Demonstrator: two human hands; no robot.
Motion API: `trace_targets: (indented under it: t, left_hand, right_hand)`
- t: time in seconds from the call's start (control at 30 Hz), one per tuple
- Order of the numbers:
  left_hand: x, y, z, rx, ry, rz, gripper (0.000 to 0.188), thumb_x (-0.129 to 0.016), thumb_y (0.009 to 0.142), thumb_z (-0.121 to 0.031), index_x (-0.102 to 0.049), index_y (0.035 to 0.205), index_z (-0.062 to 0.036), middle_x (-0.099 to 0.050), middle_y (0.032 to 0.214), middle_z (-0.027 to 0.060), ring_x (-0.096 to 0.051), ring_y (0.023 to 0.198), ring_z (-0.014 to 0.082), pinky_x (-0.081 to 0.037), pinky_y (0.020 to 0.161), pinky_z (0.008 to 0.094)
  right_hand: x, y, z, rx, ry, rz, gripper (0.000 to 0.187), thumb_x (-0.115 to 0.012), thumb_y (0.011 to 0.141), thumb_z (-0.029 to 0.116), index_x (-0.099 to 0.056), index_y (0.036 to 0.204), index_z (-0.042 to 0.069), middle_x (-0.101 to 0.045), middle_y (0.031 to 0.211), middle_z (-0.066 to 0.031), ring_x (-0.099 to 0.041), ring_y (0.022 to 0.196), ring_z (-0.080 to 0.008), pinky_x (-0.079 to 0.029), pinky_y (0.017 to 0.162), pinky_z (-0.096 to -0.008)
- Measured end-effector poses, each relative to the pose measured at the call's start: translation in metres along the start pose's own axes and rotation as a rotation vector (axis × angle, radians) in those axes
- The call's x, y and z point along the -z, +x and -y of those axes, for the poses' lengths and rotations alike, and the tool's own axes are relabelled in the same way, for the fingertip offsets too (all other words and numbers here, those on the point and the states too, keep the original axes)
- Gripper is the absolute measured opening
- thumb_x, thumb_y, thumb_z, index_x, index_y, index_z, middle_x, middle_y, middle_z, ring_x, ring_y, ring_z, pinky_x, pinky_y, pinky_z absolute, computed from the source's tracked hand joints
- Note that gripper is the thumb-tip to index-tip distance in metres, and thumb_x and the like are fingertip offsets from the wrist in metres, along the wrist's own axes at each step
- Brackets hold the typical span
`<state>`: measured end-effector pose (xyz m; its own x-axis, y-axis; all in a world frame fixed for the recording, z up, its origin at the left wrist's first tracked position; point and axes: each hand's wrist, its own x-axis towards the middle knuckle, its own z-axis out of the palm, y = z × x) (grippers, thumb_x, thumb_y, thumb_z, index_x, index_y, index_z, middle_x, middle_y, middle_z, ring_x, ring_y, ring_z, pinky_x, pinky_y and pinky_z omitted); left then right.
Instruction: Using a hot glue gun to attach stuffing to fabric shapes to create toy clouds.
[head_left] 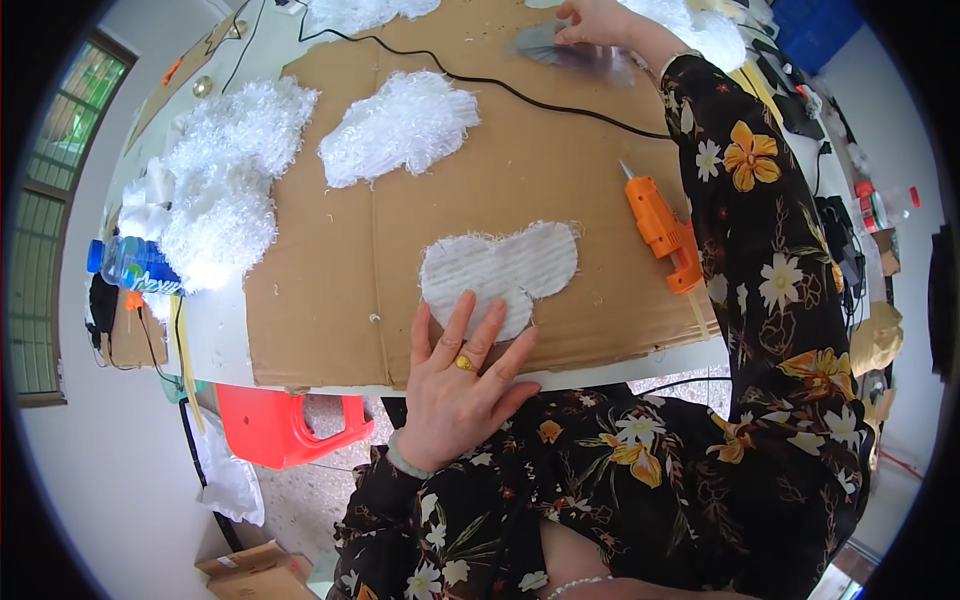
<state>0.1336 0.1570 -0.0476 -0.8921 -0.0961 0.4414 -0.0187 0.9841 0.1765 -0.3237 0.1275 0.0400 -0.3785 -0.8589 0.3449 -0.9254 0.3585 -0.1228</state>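
Note:
My left hand (457,375) lies with its fingers spread on the near edge of a white padded cutout (500,262), a rounded, lobed shape with a ribbed face and frayed rim. Far off at the upper right, my right hand (595,22) is closed on the edge of a thin grey plastic bag (538,42), which looks partly see-through and lies on the cardboard. An orange hot glue gun (660,228) rests on the cardboard beside my right sleeve, its nozzle pointing away from me. Beyond the cutout lies a white shaggy tinsel piece (402,128).
A cardboard sheet (330,270) covers much of the white table. White shaggy pieces (235,150) pile at the left, near a blue-capped bottle (135,262). A black cable (500,88) crosses the far part. A red plastic stool (265,428) stands below the table edge.

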Motion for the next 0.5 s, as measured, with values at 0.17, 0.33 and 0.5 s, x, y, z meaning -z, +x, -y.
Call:
trace_targets:
  t: [0.17,0.33,0.5]
  left_hand:
    - [0.001,-0.006,0.007,0.034,0.006,-0.008,0.051,-0.075,0.074,-0.037,-0.063,0.121,-0.0207,-0.056,0.13,0.0099,-0.045,0.127,0.0361,-0.026,0.106,0.0577]
    - [0.0,-0.012,0.007,0.062,0.005,-0.032,0.052,-0.075,0.074,-0.035,-0.063,0.121,-0.0206,-0.057,0.129,0.0089,-0.046,0.127,0.0356,-0.027,0.106,0.0562]
    - [0.001,-0.006,0.006,0.034,-0.001,-0.005,0.055,-0.076,0.073,-0.034,-0.061,0.122,-0.0148,-0.053,0.135,0.0077,-0.04,0.133,0.0354,-0.025,0.108,0.0543]
  right_hand:
    - [0.028,-0.014,0.086,0.03,-0.171,0.036,0.033,-0.066,0.083,0.023,-0.067,0.107,-0.001,-0.07,0.087,-0.0123,-0.065,0.074,-0.0241,-0.053,0.071,-0.0325]
    - [0.03,-0.019,0.135,0.025,-0.065,0.006,0.032,-0.065,0.084,0.023,-0.067,0.105,0.0,-0.069,0.085,-0.0113,-0.065,0.073,-0.0225,-0.052,0.07,-0.032]
    - [-0.017,0.013,0.014,-0.033,0.029,-0.023,0.03,-0.064,0.084,0.024,-0.067,0.103,0.0,-0.069,0.083,-0.0103,-0.065,0.072,-0.0208,-0.051,0.069,-0.0316]
